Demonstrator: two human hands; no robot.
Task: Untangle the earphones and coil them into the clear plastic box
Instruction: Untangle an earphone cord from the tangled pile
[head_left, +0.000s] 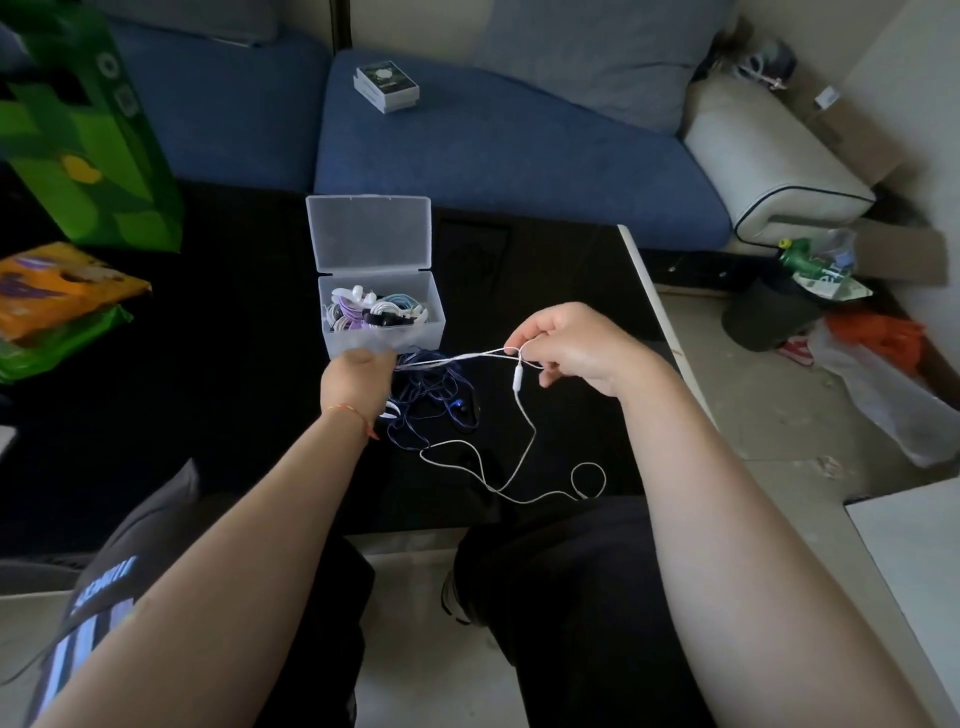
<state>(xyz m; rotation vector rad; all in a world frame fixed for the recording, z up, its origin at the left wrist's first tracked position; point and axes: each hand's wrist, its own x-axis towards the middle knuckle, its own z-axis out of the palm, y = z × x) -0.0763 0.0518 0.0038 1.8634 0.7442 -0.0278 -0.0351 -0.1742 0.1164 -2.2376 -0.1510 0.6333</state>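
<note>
A person sits at a black table (234, 364) with both arms reaching out over it. The right hand (571, 348) pinches a thin white earphone wire (524, 415) between its thumb and fingers, holding it up off the table. The left hand (356, 382) is curled tight around the other end of the same wire, just in front of the clear plastic box (382, 317). The white wire is pulled straight between the two hands, and the rest of it hangs down and lies in loose loops on the table. Under the hands sits a messy pile of blue earphones (436, 400), touching the white wire near the left hand. The box stands open with its lid tipped back, and more earphones, white, purple and light blue, are packed inside it. A blue couch (493, 156) stands behind the table.
</note>
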